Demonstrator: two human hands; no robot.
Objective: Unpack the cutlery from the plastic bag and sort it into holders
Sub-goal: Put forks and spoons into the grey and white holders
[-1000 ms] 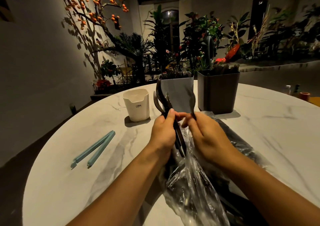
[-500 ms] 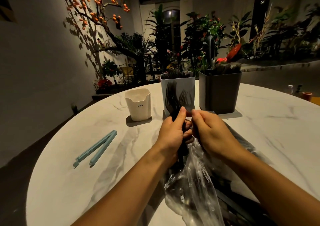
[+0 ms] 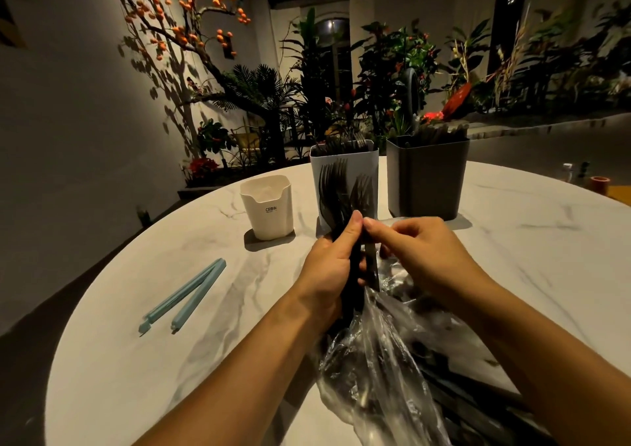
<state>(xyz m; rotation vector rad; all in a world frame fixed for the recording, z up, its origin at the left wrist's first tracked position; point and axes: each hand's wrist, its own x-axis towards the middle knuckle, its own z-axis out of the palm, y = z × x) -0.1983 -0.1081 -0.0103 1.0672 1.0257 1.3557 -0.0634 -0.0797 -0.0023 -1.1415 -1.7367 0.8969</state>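
My left hand (image 3: 329, 268) grips a bundle of black forks (image 3: 341, 193) upright by their handles, tines up in front of the white holder (image 3: 370, 165). My right hand (image 3: 423, 257) pinches one dark handle (image 3: 371, 268) beside that bundle. Below both hands a clear plastic bag (image 3: 386, 360) lies crumpled on the marble table (image 3: 136, 360), with more dark cutlery inside. The white holder holds forks. A dark grey holder (image 3: 426, 179) to its right holds dark cutlery. A small cream holder (image 3: 268, 206) stands to the left.
A light blue bag clip (image 3: 186, 293) lies open on the table's left side. Small bottles and a tape roll (image 3: 599, 184) sit at the far right edge. Plants and a wall stand beyond the table.
My left hand has gathered the forks into a tighter bundle and lifted it slightly in front of the white holder. My right hand has shifted to pinch a handle beside it.
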